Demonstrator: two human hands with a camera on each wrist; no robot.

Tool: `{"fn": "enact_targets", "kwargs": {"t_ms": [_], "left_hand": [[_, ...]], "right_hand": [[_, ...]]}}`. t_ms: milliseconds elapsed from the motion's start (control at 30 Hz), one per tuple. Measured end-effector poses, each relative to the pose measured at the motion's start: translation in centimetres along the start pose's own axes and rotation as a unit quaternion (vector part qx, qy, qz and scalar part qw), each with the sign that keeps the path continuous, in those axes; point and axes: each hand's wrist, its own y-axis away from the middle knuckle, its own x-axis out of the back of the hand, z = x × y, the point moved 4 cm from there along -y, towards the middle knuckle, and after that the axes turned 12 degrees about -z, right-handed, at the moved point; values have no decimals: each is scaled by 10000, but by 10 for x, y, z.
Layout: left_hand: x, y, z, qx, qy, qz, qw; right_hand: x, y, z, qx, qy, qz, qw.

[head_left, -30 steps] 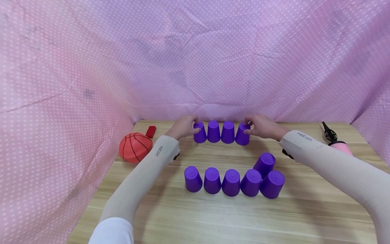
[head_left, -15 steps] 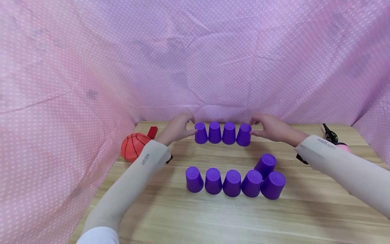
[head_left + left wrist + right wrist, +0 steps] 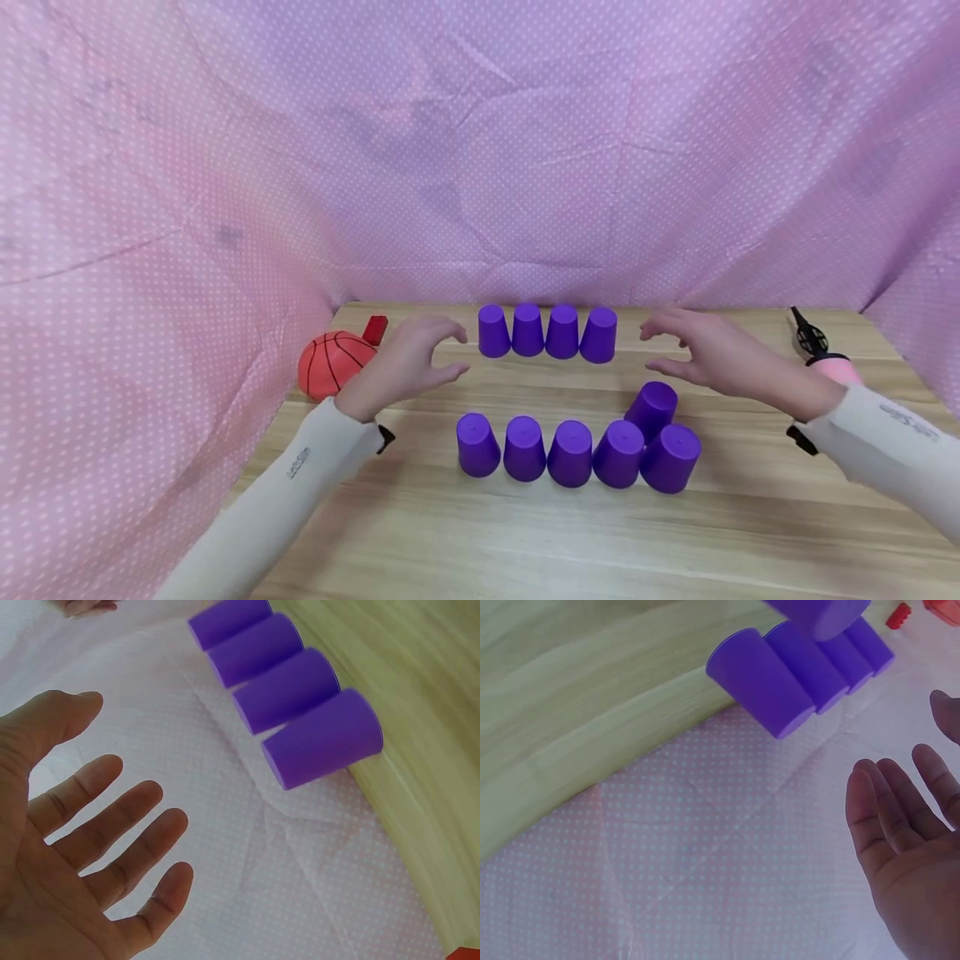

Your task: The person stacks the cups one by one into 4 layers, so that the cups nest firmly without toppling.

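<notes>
While four far cups (image 3: 527, 331) stood upturned in a row, the head view showed left hand (image 3: 405, 357) and right hand (image 3: 708, 352) released, apart from its ends; six near cups (image 3: 570, 457) likewise hid their insides. Left wrist: fingers (image 3: 146, 851) spread. Right wrist: fingers (image 3: 866, 829) curved loosely.

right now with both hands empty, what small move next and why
Probably bring the right hand to the lone cup behind the front row: that hand is open, empty and the nearer one, and the cup stands outside both this row and the back row.
</notes>
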Motion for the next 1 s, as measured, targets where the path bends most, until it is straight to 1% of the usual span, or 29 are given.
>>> {"fn": "enact_targets", "kwargs": {"t_ms": [100,167,300,400,500,567,733,867,1000], "left_hand": [[-2,14,8,-105,117,12,9999],[-5,21,13,-144,231,12,9996],[-10,34,20,-201,350,45,9992],[-15,41,25,-286,472,49,9985],[-20,48,28,-297,682,-12,9972],[-25,53,28,-284,861,-129,9958],[-37,61,27,-342,1217,-544,9905],[-45,64,28,-397,1341,-617,9883],[-52,65,26,-448,1363,-628,9877]], "right_hand": [[1,11,-8,173,60,125,9998],[1,17,-12,214,52,184,9996],[-2,29,-19,173,-9,268,9995],[-5,36,-24,147,-179,323,9992],[-11,43,-24,46,-316,302,9990],[-15,46,-23,-52,-393,261,9989],[-28,52,-17,-190,-488,242,9983],[-34,55,-15,-244,-551,307,9977],[-40,56,-12,-327,-655,289,9969]]}}
